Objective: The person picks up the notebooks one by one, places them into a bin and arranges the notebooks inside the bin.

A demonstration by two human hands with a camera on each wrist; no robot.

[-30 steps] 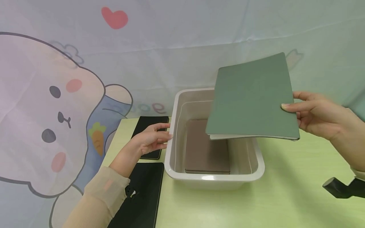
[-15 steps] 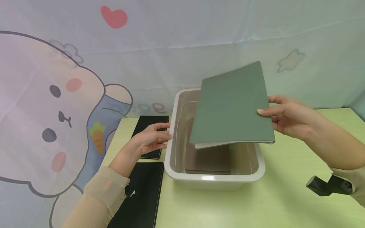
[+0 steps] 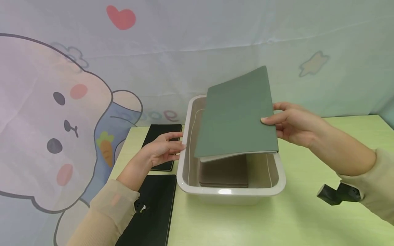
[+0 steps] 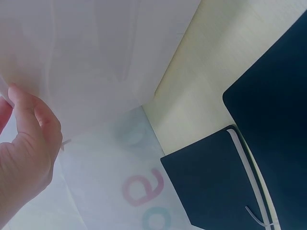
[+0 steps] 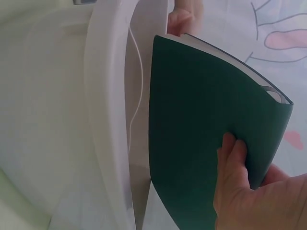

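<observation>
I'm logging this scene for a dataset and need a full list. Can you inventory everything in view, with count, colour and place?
Green notebook: 1, dull green cover, held tilted above the bin.
Bin: 1, off-white plastic, centre of the table.
Brown notebook: 1, brown, flat on the bin's floor.
Black notebooks: 2, black, on the table left of the bin, one behind the other.
Table: 1, pale yellow-green.
Backdrop cloth: 1, pale, printed with a rabbit, heart and star, behind the table.
Wrist cameras: 2, black, one at each sleeve.
Left hand: 1, fingers straight against the bin's left wall.
Right hand: 1, its grip pinches the green notebook's right edge.
</observation>
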